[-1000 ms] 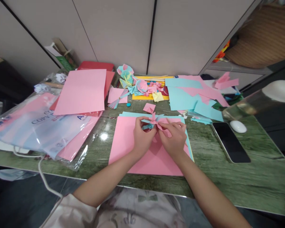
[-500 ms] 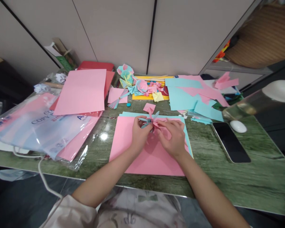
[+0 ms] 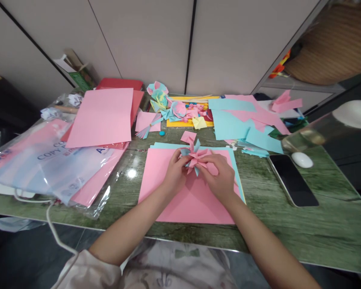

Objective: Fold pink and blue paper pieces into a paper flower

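Both hands meet over a large pink sheet [image 3: 171, 192] lying on a blue one at the table's middle. My left hand [image 3: 175, 173] and my right hand [image 3: 219, 174] pinch a small folded paper flower [image 3: 194, 155] of pink and blue pointed petals, held just above the sheet. Fingers of both hands are closed on its base. A small pink folded piece [image 3: 188, 137] lies just beyond it.
A black phone [image 3: 291, 180] and a white mouse [image 3: 302, 159] lie at the right. Pink and blue sheets [image 3: 243, 118] spread at back right, finished paper flowers [image 3: 171, 107] at back centre. A plastic pack of copy paper [image 3: 45, 160] and pink sheets [image 3: 104, 116] cover the left.
The paper flower has been turned in my fingers and its petals now fan out more upright. Both hands stayed in place; the view shifted slightly.
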Demonstrator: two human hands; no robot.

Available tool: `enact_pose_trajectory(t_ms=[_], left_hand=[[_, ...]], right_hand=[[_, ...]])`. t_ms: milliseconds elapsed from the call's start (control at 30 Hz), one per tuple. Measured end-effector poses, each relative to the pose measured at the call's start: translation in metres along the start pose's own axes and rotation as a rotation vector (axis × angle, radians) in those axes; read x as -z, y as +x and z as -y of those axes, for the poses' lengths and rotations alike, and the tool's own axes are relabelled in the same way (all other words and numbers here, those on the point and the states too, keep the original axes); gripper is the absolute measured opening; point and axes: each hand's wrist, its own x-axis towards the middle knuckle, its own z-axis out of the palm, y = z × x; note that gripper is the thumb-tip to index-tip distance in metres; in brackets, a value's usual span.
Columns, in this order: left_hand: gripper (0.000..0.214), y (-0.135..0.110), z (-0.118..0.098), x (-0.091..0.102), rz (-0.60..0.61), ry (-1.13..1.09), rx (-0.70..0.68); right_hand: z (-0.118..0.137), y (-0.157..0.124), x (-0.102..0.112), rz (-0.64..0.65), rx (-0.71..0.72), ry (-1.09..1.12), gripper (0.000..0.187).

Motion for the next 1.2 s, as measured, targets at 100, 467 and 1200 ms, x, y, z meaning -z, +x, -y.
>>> enact_pose_trajectory(t_ms=[100, 467, 1200], left_hand=[[0.013, -0.002, -0.001, -0.001, 0.055, -0.004, -0.007], [0.021, -0.003, -0.011, -0.004, 0.068, 0.101, -0.053], [0.029, -0.001, -0.02, 0.003, 0.111, 0.656, -0.395]], right_hand=[[-0.002, 0.0, 0.001, -0.056, 0.042, -0.002, 0.004], [-0.004, 0.0, 0.004, -0.095, 0.121, -0.016, 0.01], [-0.005, 0.008, 0.013, -0.158, -0.235, 0.098, 0.016]])
